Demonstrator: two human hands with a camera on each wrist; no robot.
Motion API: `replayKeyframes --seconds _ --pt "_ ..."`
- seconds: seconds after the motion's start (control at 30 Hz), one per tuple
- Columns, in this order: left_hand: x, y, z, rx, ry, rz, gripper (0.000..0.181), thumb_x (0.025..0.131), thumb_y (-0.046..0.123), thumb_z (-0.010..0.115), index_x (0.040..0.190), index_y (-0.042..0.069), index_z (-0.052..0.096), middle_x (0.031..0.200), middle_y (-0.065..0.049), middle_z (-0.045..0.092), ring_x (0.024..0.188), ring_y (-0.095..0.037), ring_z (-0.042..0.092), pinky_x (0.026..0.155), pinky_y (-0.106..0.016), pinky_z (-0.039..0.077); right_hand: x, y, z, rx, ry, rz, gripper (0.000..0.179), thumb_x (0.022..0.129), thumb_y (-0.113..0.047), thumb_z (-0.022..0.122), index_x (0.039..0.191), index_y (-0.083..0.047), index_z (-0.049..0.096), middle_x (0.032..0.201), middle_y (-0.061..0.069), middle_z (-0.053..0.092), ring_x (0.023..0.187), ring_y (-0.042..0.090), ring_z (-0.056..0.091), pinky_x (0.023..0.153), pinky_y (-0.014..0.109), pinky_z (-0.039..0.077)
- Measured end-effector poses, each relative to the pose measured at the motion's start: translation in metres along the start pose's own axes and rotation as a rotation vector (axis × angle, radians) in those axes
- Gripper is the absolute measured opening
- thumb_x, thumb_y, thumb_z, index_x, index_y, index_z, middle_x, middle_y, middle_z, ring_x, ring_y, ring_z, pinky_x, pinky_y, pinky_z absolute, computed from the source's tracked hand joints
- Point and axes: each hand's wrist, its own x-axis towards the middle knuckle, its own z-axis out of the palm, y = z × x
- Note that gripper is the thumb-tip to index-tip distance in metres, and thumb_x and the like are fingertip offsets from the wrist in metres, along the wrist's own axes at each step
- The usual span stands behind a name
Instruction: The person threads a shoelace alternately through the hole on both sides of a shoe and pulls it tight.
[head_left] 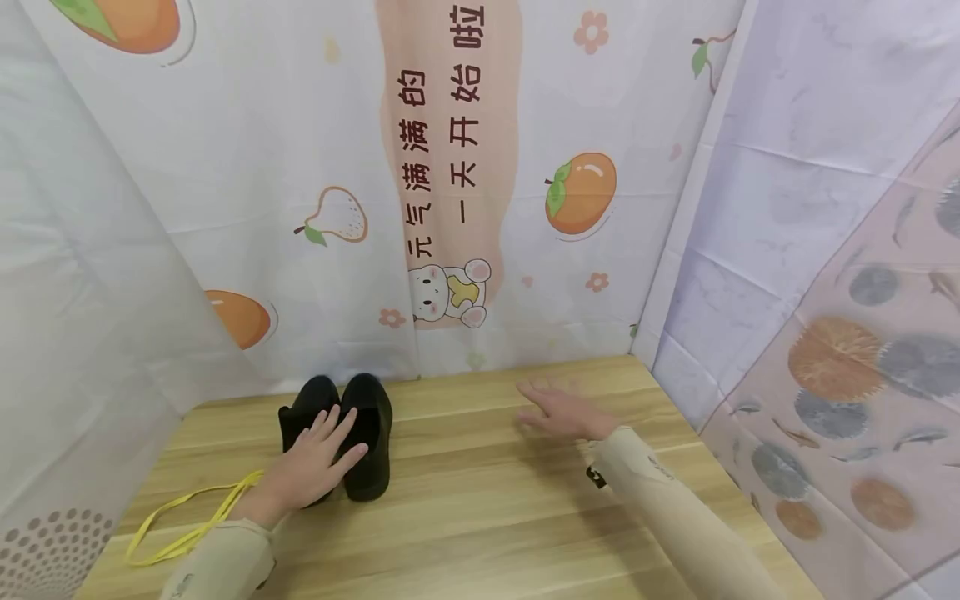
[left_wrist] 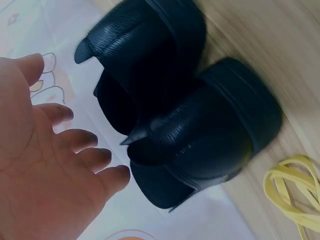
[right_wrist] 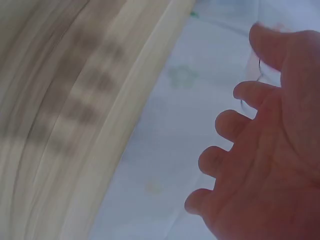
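A pair of black leather shoes stands side by side at the back left of the wooden table, the right shoe (head_left: 367, 442) and the left shoe (head_left: 318, 393). Over them is my left hand (head_left: 303, 471), its fingers spread and holding nothing. In the left wrist view a gap shows between the fingertips and the shoes (left_wrist: 205, 135). My right hand (head_left: 562, 412) hovers over the right part of the table, slightly blurred, with nothing in it. The right wrist view shows its loosely bent fingers (right_wrist: 232, 125) and their shadow on the wood.
A yellow flat cord (head_left: 176, 546) lies loosely looped on the table at the left, partly behind my left forearm. The wooden tabletop (head_left: 465, 500) meets a printed cloth (head_left: 480, 350) at the back. More cloth hangs at the left and right sides.
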Motion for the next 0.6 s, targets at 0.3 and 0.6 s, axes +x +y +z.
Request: replayKeyframes --seconds 0.3,0.6 --pt "-0.002 0.012 0.01 0.009 0.063 0.005 0.087 0.099 0.054 0.06 0.158 0.0 0.027 0.158 -0.036 0.022 0.142 -0.054 0.029 0.095 -0.063 0.046 0.03 -0.045 0.008 0.071 -0.034 -0.112 0.068 0.106 -0.046 0.048 0.16 -0.008 0.029 0.164 0.017 0.025 0.15 0.039 0.02 0.117 0.062 0.014" --pt "0.002 0.018 0.024 -0.089 0.121 -0.097 0.087 0.098 0.038 0.068 0.156 -0.009 0.023 0.155 -0.041 0.023 0.125 -0.058 0.048 0.092 -0.073 0.04 0.051 -0.083 0.032 0.27 -0.073 -0.157 0.072 0.106 -0.046 0.049 0.163 -0.016 0.018 0.165 0.003 0.027 0.146 0.018 0.034 0.117 0.037 0.03"
